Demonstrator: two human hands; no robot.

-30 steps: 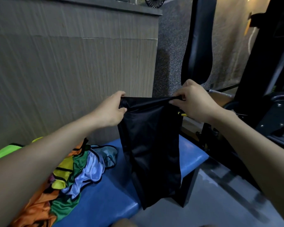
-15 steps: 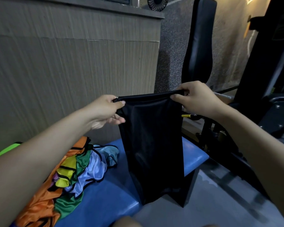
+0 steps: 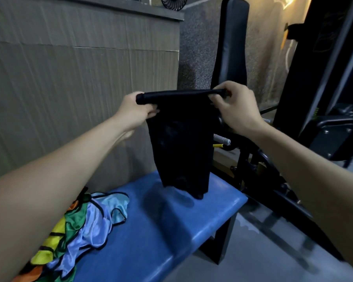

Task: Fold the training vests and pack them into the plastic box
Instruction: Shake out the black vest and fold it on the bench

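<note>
A black training vest [image 3: 181, 143] hangs in the air above the blue bench [image 3: 171, 231], its top edge rolled into a tight tube. My left hand [image 3: 135, 108] grips the left end of that roll. My right hand [image 3: 235, 104] pinches the right end. The vest's lower tip hangs just over the bench's far end. A heap of loose vests [image 3: 84, 224] in light blue, green, yellow and orange lies on the bench at the lower left, partly hidden by my left forearm. No plastic box is in view.
A wood-panelled wall [image 3: 69, 88] runs along the left behind the bench. A black gym machine with an upright padded backrest [image 3: 230, 43] and metal frame [image 3: 324, 129] stands to the right. Grey floor [image 3: 263, 251] lies below the bench's right side.
Both hands have risen and rolled the vest's top edge into a tube. The hanging part is shorter, and its bottom has lifted from beside the bench to above the seat.
</note>
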